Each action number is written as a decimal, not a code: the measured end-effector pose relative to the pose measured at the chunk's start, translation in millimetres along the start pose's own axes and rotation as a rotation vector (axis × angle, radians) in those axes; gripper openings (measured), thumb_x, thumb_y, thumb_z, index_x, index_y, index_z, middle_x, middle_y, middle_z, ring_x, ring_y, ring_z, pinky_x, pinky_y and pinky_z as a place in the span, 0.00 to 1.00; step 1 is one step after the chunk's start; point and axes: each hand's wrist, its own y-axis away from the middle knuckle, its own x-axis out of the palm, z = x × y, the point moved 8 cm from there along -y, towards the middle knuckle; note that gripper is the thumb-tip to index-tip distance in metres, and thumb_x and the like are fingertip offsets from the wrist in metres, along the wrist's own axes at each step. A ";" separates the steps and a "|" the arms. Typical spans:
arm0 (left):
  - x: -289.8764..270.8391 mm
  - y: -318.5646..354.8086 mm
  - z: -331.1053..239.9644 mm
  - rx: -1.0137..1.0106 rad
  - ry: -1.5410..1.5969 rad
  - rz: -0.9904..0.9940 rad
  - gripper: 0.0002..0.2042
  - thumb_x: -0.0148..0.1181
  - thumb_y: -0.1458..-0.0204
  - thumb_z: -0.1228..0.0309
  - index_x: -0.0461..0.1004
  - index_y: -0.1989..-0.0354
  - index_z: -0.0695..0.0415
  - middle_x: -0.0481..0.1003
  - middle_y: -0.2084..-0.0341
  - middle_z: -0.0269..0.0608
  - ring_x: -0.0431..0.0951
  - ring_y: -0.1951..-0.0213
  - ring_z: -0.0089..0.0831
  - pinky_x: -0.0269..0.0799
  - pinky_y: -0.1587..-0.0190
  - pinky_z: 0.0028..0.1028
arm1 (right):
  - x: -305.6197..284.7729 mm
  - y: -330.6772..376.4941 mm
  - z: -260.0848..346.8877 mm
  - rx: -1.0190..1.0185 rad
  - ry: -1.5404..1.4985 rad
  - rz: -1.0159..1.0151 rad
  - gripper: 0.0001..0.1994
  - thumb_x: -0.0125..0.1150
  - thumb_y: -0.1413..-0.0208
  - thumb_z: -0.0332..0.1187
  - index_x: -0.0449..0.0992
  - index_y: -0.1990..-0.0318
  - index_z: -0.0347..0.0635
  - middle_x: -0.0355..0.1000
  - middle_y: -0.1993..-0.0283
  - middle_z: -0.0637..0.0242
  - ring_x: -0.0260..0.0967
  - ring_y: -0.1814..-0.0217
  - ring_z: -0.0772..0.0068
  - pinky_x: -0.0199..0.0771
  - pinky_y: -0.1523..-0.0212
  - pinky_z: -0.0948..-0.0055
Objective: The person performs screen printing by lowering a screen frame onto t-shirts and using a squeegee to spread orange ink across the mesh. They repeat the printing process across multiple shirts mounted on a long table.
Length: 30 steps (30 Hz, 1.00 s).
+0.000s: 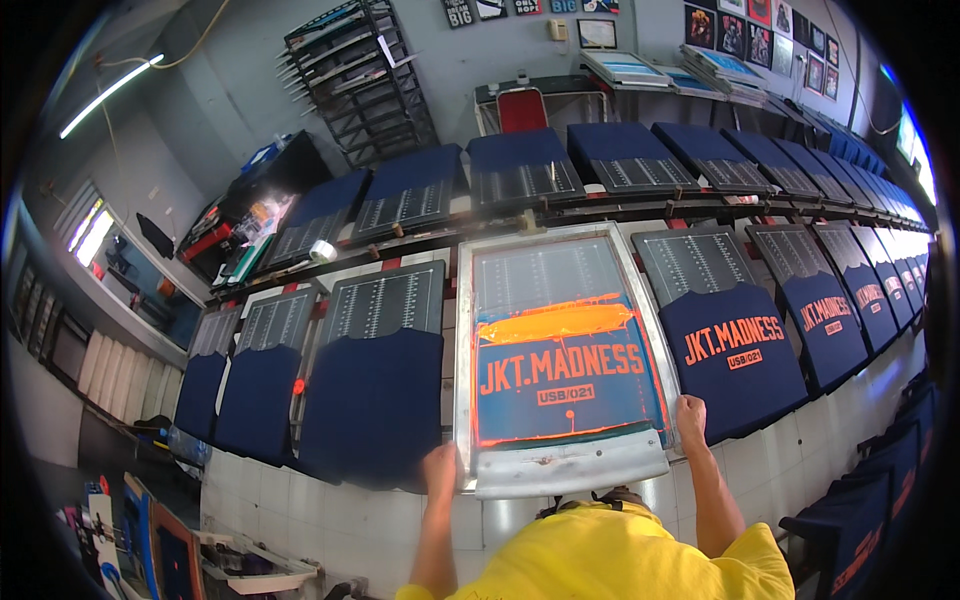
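Note:
A silver-edged printing screen (465, 370) lies over a dark pallet in front of me. My left hand (440, 468) is closed at its near left corner. On its right side my right hand (690, 420) is also closed, a little farther up the edge. A wide metal-handled squeegee (570, 464) rests across the near end of the screen. Thick orange ink (555, 322) forms a band across the mesh, above orange lettering that shows in the stencil. Under the mesh, dark blue cloth is visible.
Left of the screen, a plain navy shirt (372, 400) covers a pallet. To the right, another navy shirt (738, 350) bears an orange print, with several more beyond. A second row of pallets (525, 165) runs behind. A tape roll (322, 251) sits on the far-left rail.

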 end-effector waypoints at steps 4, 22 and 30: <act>-1.0 -1.6 6.7 -0.024 0.015 0.025 0.16 0.59 0.42 0.64 0.80 0.61 0.69 0.81 0.68 0.44 0.78 0.64 0.30 0.71 0.57 0.32 | 1.5 4.4 5.9 0.004 -0.024 0.020 0.14 0.49 0.44 0.33 0.74 0.71 0.27 0.66 0.79 0.49 0.65 0.77 0.61 0.65 0.70 0.59; 3.4 -18.2 -9.2 0.233 -0.383 0.136 0.15 0.56 0.42 0.63 0.80 0.64 0.66 0.78 0.76 0.46 0.78 0.71 0.33 0.72 0.63 0.37 | -2.0 20.7 27.2 0.051 0.093 -0.052 0.17 0.47 0.41 0.38 0.76 0.72 0.34 0.74 0.74 0.47 0.75 0.64 0.41 0.72 0.58 0.51; -1.9 -15.6 -7.7 0.203 -0.368 0.114 0.15 0.56 0.38 0.68 0.77 0.65 0.72 0.77 0.76 0.40 0.70 0.72 0.22 0.68 0.66 0.29 | 0.3 23.5 34.2 0.071 0.047 -0.027 0.17 0.47 0.40 0.39 0.75 0.73 0.34 0.73 0.74 0.47 0.74 0.66 0.43 0.72 0.60 0.51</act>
